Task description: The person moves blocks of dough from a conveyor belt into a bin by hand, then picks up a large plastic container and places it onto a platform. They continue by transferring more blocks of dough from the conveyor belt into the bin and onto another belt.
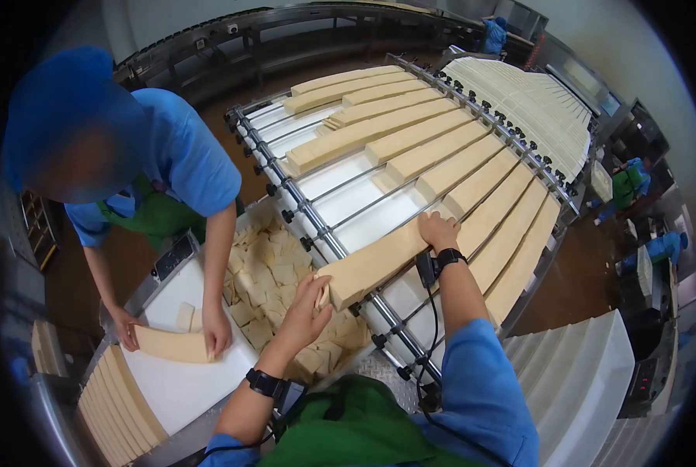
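The person's left hand was curled around the near end of a long slab, fingers wrapped over the cut face and thumb along the side, gripping it. The right hand lay nearly flat on the slab's far end, fingers spread and pressing on its top without closing round it. The slab was a pale tan, straight-sided bar with a smooth, matte top and a slightly lighter cut end, much longer than it was wide. It lay slantwise at the near edge of the roller conveyor, its near end jutting past the rail over a bin of offcuts. More slabs of the same colour lay in rows across the rollers beyond it. To the left, a co-worker in blue held a shorter curved piece between both hands on a white belt, just beside a row of stacked slabs.
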`<state>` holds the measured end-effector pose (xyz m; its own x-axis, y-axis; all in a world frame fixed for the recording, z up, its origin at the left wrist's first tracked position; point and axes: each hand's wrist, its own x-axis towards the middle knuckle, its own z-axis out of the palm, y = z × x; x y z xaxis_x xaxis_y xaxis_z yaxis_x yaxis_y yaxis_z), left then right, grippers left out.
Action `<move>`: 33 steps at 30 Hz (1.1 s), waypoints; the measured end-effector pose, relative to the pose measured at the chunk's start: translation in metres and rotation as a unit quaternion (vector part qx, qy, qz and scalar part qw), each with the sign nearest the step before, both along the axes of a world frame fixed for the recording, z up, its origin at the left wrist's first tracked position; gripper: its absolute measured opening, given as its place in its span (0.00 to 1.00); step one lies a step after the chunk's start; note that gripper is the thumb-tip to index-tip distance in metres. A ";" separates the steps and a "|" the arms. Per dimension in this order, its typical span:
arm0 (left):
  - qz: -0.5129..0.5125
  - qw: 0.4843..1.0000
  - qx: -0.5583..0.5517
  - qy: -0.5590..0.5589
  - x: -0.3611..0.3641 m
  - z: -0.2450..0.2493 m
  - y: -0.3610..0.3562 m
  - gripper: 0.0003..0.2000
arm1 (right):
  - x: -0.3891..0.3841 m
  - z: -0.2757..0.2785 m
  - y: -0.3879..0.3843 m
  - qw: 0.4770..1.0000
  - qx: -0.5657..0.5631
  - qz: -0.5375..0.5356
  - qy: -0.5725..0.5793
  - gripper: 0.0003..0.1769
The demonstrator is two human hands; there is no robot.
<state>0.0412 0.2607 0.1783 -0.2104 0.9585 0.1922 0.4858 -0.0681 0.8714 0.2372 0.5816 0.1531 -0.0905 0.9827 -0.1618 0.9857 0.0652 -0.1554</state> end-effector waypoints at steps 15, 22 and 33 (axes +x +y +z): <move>0.004 0.994 0.058 -0.090 0.036 -0.052 0.082 0.25 | -0.018 -0.023 -0.044 0.966 0.126 0.129 0.188 0.33; 0.082 0.983 0.049 -0.159 0.001 -0.062 0.021 0.26 | -0.041 0.005 -0.154 0.872 0.209 0.443 -0.006 0.15; 0.424 0.876 0.023 -0.228 -0.091 -0.110 -0.251 0.23 | -0.084 0.003 -0.189 0.903 0.211 0.373 0.038 0.14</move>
<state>-0.0497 0.0093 0.0682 -0.9084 0.4133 -0.0632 -0.0197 0.1087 0.9939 0.1534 0.3922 0.1565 -0.7473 0.6170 0.2468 0.6312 0.7752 -0.0267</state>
